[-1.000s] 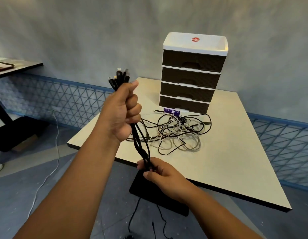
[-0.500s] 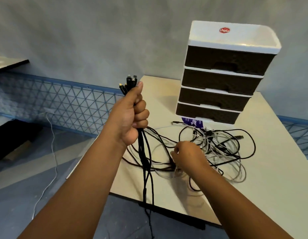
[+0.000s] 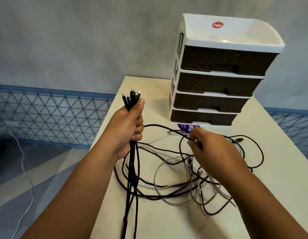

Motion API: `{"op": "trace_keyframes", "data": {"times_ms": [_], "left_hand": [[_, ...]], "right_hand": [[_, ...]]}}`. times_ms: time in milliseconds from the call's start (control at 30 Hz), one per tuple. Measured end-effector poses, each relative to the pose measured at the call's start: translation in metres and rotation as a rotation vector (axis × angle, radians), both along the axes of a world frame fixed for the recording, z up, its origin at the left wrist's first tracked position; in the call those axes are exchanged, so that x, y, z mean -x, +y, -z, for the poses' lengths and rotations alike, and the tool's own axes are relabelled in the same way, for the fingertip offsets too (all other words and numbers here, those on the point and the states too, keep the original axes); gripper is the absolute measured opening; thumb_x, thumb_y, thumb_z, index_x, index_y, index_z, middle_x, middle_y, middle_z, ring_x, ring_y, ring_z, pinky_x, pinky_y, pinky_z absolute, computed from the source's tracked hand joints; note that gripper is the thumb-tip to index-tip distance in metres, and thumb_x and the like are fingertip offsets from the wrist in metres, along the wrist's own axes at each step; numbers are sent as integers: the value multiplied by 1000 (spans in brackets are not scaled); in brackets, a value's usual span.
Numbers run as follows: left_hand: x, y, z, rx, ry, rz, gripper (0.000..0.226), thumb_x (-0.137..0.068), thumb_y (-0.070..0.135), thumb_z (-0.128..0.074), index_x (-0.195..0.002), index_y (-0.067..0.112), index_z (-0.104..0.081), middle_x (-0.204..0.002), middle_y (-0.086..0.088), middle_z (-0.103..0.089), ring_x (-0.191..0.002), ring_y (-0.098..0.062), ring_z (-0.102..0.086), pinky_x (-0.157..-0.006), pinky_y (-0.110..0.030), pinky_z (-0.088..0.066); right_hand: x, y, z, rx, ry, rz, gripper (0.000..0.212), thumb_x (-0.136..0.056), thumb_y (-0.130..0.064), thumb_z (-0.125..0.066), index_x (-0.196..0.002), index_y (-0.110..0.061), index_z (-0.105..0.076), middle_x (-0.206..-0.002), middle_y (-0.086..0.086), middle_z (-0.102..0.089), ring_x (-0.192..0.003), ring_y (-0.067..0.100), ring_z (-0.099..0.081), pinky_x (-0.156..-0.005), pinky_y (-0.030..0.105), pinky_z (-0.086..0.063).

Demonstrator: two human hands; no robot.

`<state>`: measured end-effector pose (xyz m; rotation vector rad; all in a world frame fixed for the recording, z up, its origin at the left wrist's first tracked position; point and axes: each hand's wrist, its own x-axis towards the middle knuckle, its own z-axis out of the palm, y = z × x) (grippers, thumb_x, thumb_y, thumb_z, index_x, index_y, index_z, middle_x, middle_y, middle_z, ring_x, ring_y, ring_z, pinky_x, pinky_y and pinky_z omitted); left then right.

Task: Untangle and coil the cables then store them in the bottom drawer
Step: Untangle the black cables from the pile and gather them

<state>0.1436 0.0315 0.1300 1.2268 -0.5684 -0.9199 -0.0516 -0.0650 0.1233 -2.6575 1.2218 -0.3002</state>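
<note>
My left hand (image 3: 128, 128) grips a bundle of black cables (image 3: 132, 178) upright, plug ends sticking out above the fist and the rest hanging past the table's front edge. My right hand (image 3: 213, 150) pinches the plug end of one black cable (image 3: 160, 126) that runs from my left fist, above a tangle of black and white cables (image 3: 175, 183) lying on the cream table (image 3: 167, 218). Behind the tangle stands a white drawer unit (image 3: 217, 37) with dark fronts. Its bottom drawer (image 3: 201, 116) is closed.
A purple label or packet (image 3: 186, 127) lies at the foot of the drawer unit. Blue lattice railing (image 3: 51, 114) runs along the grey wall behind. A white cord (image 3: 22, 163) trails over the floor at left.
My right hand has lifted out of the tangle and moved back toward the drawer unit, pinching a cable end. The view has closed in on the table. My left hand keeps its bundle.
</note>
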Motion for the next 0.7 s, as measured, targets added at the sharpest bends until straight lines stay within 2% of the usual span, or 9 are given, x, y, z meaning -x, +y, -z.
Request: {"op": "trace_keyframes", "data": {"times_ms": [100,200,267,367,400,467,533,600,700], "left_hand": [[-2,-2,-2,-15,-28,-16,34,-98,41,-51,-72,23,-36,-57,6,-20,-45,-6,-16,-36,-16,-17],[-3,-2,-8,12,-41,-62,28,-98,34,-52,-76,20,-43,-56,8,-23,-44,-5,-17,-36,-15,-17],[-4,-2,-12,23,-47,-79,25,-99,32,-51,-80,16,-48,-54,8,-24,-43,-4,-18,-36,-15,-17],[3,-2,-19,42,-42,-16,27,-99,35,-49,-80,15,-46,-54,8,-25,-44,-5,-19,-38,-15,-18],[7,-3,-22,54,-33,13,28,-99,35,-48,-80,15,-45,-55,7,-26,-45,-5,-20,-39,-16,-19],[15,-4,-24,69,-7,62,29,-99,36,-47,-81,15,-44,-56,5,-30,-47,-7,-23,-41,-17,-22],[23,-6,-25,74,0,96,28,-100,37,-46,-83,13,-44,-59,2,-37,-50,-10,-31,-45,-19,-29],[29,-6,-26,34,-42,102,29,-100,37,-46,-88,11,-48,-65,-1,-50,-56,-14,-47,-54,-24,-42],[35,-4,-27,-7,-82,112,30,-100,35,-44,-99,7,-54,-75,-5,-65,-68,-18,-64,-66,-29,-51]], "right_hand": [[4,-9,-43,218,-167,-52,8,-98,-36,-49,-102,-35,-55,-91,-7,-59,-80,21,-58,-66,35,-49],[12,-21,-83,252,-258,-186,10,-93,-29,-59,-101,-33,-65,-89,-6,-56,-76,16,-53,-60,29,-42],[21,-27,-108,210,-240,-309,11,-87,-29,-65,-94,-35,-71,-87,-11,-59,-75,9,-55,-60,27,-42],[24,-30,-134,53,-55,-537,13,-78,-39,-67,-88,-46,-72,-89,-19,-60,-84,0,-59,-63,18,-45],[19,-31,-136,0,18,-614,15,-78,-39,-67,-89,-48,-71,-93,-24,-59,-88,-5,-58,-64,13,-44],[5,-29,-136,-81,140,-724,17,-83,-41,-62,-95,-48,-71,-97,-28,-57,-93,-7,-57,-70,10,-43],[-9,-27,-130,-99,185,-804,23,-92,-44,-49,-103,-45,-70,-98,-22,-58,-97,-1,-58,-80,17,-46],[-19,-28,-125,-117,148,-819,26,-94,-39,-46,-105,-41,-69,-101,-18,-59,-98,2,-58,-86,27,-48],[-29,-30,-120,-169,-94,-741,20,-91,-22,-62,-104,-36,-68,-90,-13,-63,-84,4,-62,-77,26,-51]]}}
